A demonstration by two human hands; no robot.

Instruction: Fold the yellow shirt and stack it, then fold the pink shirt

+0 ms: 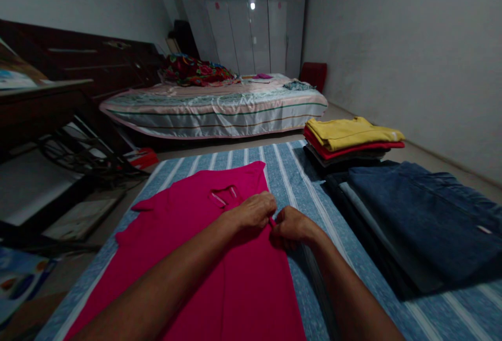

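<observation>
A magenta shirt [188, 257] lies spread flat on a blue striped sheet [301, 184], collar toward the far end. My left hand [254, 210] and my right hand [292, 226] meet at the shirt's right edge. Both have their fingers closed, pinching the fabric near the right sleeve, knuckles almost touching. Both forearms reach in from the bottom of the view.
Folded dark denim clothes [415, 220] lie to the right on the sheet. Beyond them sits a stack with a yellow garment [349, 132] over a red one. A second bed [215, 105] stands further back, dark wooden furniture [47, 100] at left, white wardrobes [251, 16] at the far wall.
</observation>
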